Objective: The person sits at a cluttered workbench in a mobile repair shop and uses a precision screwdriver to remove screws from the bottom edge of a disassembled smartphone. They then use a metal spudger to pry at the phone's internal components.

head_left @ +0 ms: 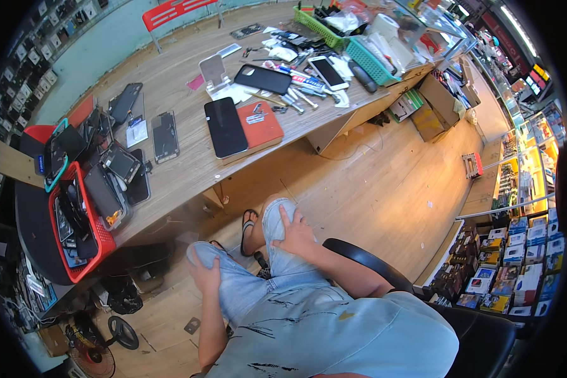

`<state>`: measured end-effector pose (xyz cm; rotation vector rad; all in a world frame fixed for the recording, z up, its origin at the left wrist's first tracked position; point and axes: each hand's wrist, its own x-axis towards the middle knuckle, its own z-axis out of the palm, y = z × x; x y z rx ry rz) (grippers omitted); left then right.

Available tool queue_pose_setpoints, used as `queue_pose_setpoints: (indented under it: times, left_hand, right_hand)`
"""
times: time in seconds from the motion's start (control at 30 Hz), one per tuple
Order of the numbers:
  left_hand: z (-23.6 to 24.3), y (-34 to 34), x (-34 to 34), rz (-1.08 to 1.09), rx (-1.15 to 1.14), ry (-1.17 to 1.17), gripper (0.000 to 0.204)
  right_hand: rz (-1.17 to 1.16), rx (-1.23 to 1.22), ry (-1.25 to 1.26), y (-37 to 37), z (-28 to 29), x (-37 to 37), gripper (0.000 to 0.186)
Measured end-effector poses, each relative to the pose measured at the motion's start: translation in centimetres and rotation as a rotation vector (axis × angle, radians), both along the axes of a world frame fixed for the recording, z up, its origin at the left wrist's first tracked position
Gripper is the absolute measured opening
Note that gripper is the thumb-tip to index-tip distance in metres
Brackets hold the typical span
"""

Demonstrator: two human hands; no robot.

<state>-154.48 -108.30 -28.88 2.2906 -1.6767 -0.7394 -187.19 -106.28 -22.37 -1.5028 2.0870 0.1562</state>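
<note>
My left hand (205,274) lies on my left knee, holding nothing, with its fingers over the jeans. On my right knee rests my right hand (295,234), empty, its fingers spread on the denim. Both are apart from the wooden desk (189,167) in front of me. Closest to them on its edge lie a black-screened phone (225,127) and a reddish-orange pad (260,124) with small metal parts (256,118) on it. Farther left is a phone with a dark, worn-looking face (166,137). Behind the pad lies a black phone case (263,78).
A red basket (101,236) of phones and parts stands at the desk's left end. A white phone (327,72), tools and a teal basket (372,60) crowd the far right. Cardboard boxes (435,110) sit on the floor. A black chair (368,261) is under me.
</note>
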Motion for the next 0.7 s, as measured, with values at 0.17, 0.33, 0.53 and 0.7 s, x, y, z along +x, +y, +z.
queue_pose_setpoints:
  times: [0.17,0.33,0.53,0.7]
  left_hand:
    - [0.5,2.3,-2.5,-0.061,0.024,0.065,0.106]
    - [3.4,4.3,-5.5,-0.237,-0.031,0.045,0.107]
    - [8.2,3.9,-11.9,-0.183,-0.057,0.104,0.11]
    - [5.8,2.4,-14.3,-0.267,-0.108,0.032,0.111]
  right_hand:
    - [0.056,-0.127,-0.124,3.1,2.3,-7.0,0.092]
    - [0.031,-0.263,-0.566,2.3,9.1,-17.9,0.042]
    - [-0.219,-0.595,-0.664,-10.0,19.9,-29.5,0.029]
    - [-0.206,-0.834,-0.146,-30.8,21.1,-39.2,0.043]
